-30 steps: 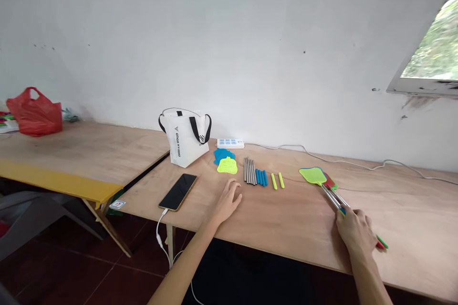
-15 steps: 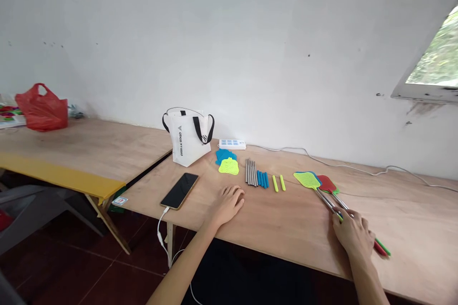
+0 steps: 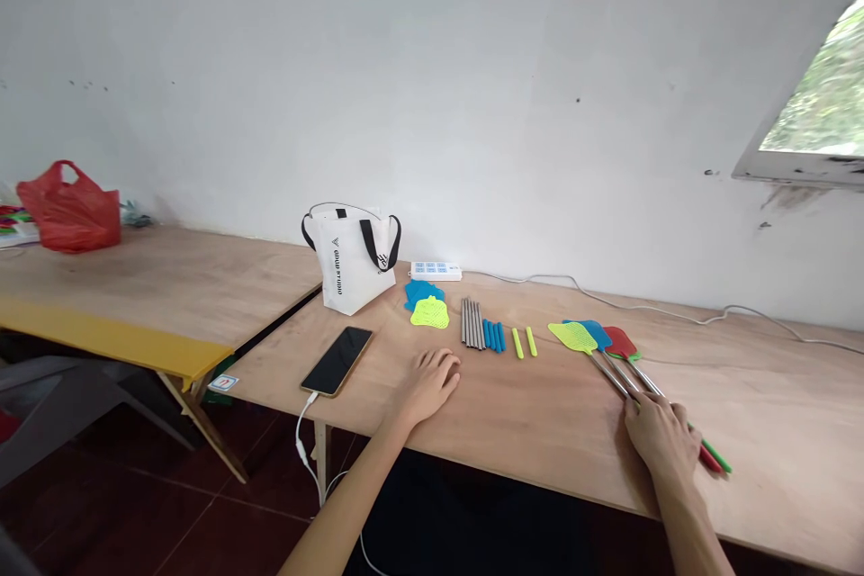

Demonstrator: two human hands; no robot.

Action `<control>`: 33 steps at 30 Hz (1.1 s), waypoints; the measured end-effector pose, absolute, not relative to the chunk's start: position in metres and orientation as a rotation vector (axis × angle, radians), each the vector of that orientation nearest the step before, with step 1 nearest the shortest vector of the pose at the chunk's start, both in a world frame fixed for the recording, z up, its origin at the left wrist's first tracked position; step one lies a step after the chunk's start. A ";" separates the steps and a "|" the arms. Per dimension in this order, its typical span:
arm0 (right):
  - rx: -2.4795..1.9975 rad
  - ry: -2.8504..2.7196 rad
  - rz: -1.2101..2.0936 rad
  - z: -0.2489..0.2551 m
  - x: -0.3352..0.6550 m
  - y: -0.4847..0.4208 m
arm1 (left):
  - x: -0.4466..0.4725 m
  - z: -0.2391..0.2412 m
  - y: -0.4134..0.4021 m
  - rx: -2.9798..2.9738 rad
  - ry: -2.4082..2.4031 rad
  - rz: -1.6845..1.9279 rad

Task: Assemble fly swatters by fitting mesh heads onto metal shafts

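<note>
At far left, a crumpled red plastic bag [image 3: 67, 216] sits on a neighbouring plywood table with a yellow front edge [image 3: 114, 344], separated by a dark gap from the main plywood tabletop [image 3: 540, 423]. Near that tabletop's left end stands a white tote bag with black straps [image 3: 351, 263], upright; in front of it lies a black smartphone with a gold rim [image 3: 336, 361], face up, a white cable running from its near end over the edge. Behind and to the right, a white power strip [image 3: 436, 270] lies against the wall, its white cord [image 3: 675, 313] trailing rightward.

The left hand [image 3: 428, 382] rests palm down on the tabletop, fingers spread and loosely extended, holding nothing; it lies just in front of a yellow-green mesh swatter head [image 3: 430, 313] that overlaps blue mesh swatter heads [image 3: 419, 291]. To the right lie, side by side, a bundle of grey metal rods [image 3: 472, 324], several short blue plastic grips [image 3: 493, 336] and two yellow-green plastic grips [image 3: 524, 342].

Further right, a group of assembled fly swatters with metal shafts [image 3: 611, 360] lies flat on the tabletop, the yellow-green, blue and red heads pointing away from the person and fanned slightly. The right hand [image 3: 665, 441] lies over their handle ends, fingers curled down upon the shafts; how firmly it clasps them cannot be told. Red and green handle tips project beyond the hand to the right.
</note>
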State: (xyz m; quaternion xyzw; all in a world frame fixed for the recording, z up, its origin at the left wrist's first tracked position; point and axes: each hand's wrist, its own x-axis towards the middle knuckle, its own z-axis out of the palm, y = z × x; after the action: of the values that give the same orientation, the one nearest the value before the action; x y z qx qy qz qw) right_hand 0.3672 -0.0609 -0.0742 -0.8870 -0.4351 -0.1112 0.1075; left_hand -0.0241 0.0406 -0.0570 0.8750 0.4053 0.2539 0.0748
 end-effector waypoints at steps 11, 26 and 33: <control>-2.581 -1.252 -0.400 -0.069 0.365 -0.068 | -0.022 -0.054 0.040 2.607 1.229 0.750; -2.570 -1.215 -0.346 -0.070 0.370 -0.069 | -0.024 -0.057 0.041 2.612 1.218 0.760; -2.569 -1.243 -0.347 -0.073 0.375 -0.067 | -0.024 -0.055 0.039 2.600 1.228 0.752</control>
State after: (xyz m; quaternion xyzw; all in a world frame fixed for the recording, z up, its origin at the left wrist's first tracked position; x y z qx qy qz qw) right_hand 0.3751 -0.0668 -0.0725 -0.8857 -0.4285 -0.1195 0.1330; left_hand -0.0237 0.0394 -0.0554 0.8716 0.4117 0.2523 0.0847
